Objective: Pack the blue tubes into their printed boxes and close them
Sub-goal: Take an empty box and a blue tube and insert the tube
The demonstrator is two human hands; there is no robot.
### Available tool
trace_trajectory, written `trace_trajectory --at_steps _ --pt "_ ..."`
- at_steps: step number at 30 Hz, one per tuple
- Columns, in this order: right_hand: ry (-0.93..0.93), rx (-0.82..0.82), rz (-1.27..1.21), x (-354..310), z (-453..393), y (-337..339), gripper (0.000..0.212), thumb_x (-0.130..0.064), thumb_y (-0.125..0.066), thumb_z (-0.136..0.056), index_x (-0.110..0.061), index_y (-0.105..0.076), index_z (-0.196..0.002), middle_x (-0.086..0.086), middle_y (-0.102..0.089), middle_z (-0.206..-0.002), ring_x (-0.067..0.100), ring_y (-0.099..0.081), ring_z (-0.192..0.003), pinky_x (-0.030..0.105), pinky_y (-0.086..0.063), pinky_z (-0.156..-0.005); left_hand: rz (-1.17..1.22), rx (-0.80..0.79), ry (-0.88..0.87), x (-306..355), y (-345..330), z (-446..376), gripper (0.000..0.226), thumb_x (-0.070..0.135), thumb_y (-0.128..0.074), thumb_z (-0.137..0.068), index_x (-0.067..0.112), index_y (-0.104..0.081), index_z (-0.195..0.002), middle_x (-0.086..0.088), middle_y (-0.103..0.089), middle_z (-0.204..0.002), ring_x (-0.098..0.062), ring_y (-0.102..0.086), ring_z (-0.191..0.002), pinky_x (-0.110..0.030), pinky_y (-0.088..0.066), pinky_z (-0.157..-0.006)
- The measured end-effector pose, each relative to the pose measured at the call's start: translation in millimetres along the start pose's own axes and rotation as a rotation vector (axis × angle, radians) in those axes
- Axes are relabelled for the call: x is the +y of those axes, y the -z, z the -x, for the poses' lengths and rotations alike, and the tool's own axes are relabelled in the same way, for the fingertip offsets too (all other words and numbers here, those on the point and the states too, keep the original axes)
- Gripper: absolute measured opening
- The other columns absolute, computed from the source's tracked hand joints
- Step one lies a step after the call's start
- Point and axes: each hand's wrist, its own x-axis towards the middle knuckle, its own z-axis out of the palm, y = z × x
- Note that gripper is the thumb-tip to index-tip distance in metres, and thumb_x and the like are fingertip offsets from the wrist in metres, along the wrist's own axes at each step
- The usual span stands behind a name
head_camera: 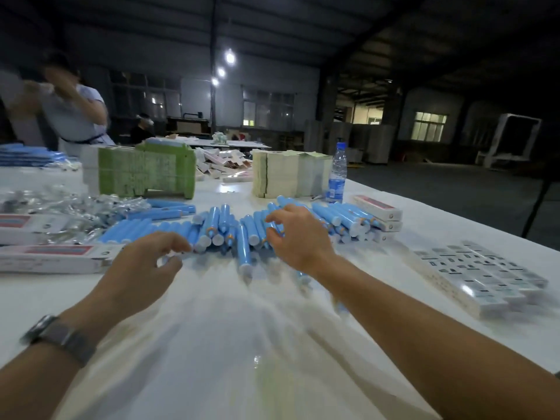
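A long heap of blue tubes (230,228) with white caps lies across the middle of the white table (227,328). My left hand (142,268) hovers at the heap's near left edge, fingers loosely curled, holding nothing. My right hand (297,234) reaches over the heap's right half, its fingertips touching the tubes. Closed printed boxes with red and blue panels lie at the left (51,257) and stacked at the right (378,212). A flat batch of printed cartons (481,277) lies at the near right.
Silver foil packets (75,207) are piled at the left. A green-edged bundle (145,171) and a pale bundle (291,174) of flat cartons stand behind the tubes, with a water bottle (337,174) beside them. A person (72,107) stands at the far left.
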Motion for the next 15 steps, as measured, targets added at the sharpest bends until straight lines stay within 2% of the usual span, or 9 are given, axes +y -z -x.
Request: trace_trajectory --at_steps 2,4,7,9,11,13,15 --pt "0.089 -0.010 -0.179 -52.1 -1.0 -25.6 0.026 -0.028 -0.057 -0.092 -0.024 -0.068 -0.115 0.000 -0.064 -0.111 0.023 -0.054 -0.108 0.036 -0.045 -0.087 -0.003 0.023 0.048 2.9 8.9 0.4 0.044 -0.002 -0.065 -0.084 0.041 -0.059 -0.076 0.014 -0.066 -0.086 -0.011 -0.062 -0.083 -0.030 -0.041 -0.080" --pt "0.156 -0.044 -0.317 -97.0 1.8 -50.4 0.026 -0.026 -0.058 -0.092 -0.023 -0.067 -0.116 -0.001 -0.065 -0.110 0.021 -0.055 -0.107 0.037 -0.045 -0.091 -0.080 0.039 0.102 0.4 26.3 2.7 0.039 0.001 -0.063 -0.084 0.039 -0.059 -0.076 0.011 -0.066 -0.085 -0.015 -0.063 -0.081 -0.027 -0.041 -0.079" --pt "0.240 -0.126 -0.401 -151.3 8.8 -79.8 0.028 -0.027 -0.056 -0.094 -0.024 -0.064 -0.120 -0.002 -0.064 -0.113 0.020 -0.055 -0.110 0.035 -0.044 -0.092 -0.389 0.010 0.191 -21.7 71.0 12.8 0.020 0.013 -0.061 -0.086 0.029 -0.066 -0.097 0.001 -0.066 -0.102 -0.025 -0.061 -0.101 -0.034 -0.047 -0.086" --pt "0.278 -0.153 -0.448 -178.3 14.0 -93.0 0.028 -0.027 -0.056 -0.094 -0.026 -0.064 -0.121 -0.003 -0.064 -0.111 0.020 -0.054 -0.109 0.034 -0.042 -0.092 -0.703 -0.033 0.349 -42.4 114.1 25.6 0.032 0.023 -0.058 -0.087 0.030 -0.059 -0.118 -0.001 -0.059 -0.121 -0.029 -0.051 -0.119 -0.040 -0.045 -0.097" --pt "0.315 -0.176 -0.489 -194.7 20.3 -101.4 0.028 -0.028 -0.057 -0.093 -0.028 -0.063 -0.120 -0.005 -0.063 -0.109 0.019 -0.053 -0.109 0.037 -0.044 -0.091 -0.969 -0.052 0.546 -61.7 158.9 42.3 0.046 0.032 -0.056 -0.087 0.033 -0.047 -0.132 -0.003 -0.048 -0.136 -0.033 -0.039 -0.131 -0.049 -0.037 -0.107" --pt "0.382 -0.192 -0.481 -202.0 26.2 -106.1 0.029 -0.028 -0.057 -0.093 -0.029 -0.062 -0.121 -0.009 -0.062 -0.109 0.017 -0.053 -0.109 0.037 -0.046 -0.091 -1.066 -0.079 0.736 -79.2 195.6 60.0 0.056 0.042 -0.054 -0.091 0.033 -0.035 -0.142 -0.007 -0.042 -0.144 -0.037 -0.032 -0.137 -0.060 -0.025 -0.113" --pt "0.419 -0.185 -0.478 -204.9 29.1 -108.8 0.029 -0.028 -0.057 -0.093 -0.031 -0.062 -0.122 -0.011 -0.061 -0.108 0.014 -0.052 -0.109 0.033 -0.046 -0.089 -1.164 -0.208 0.840 -91.5 216.4 73.6 0.062 0.041 -0.051 -0.090 0.031 -0.030 -0.148 -0.009 -0.045 -0.145 -0.039 -0.032 -0.139 -0.066 -0.017 -0.115"
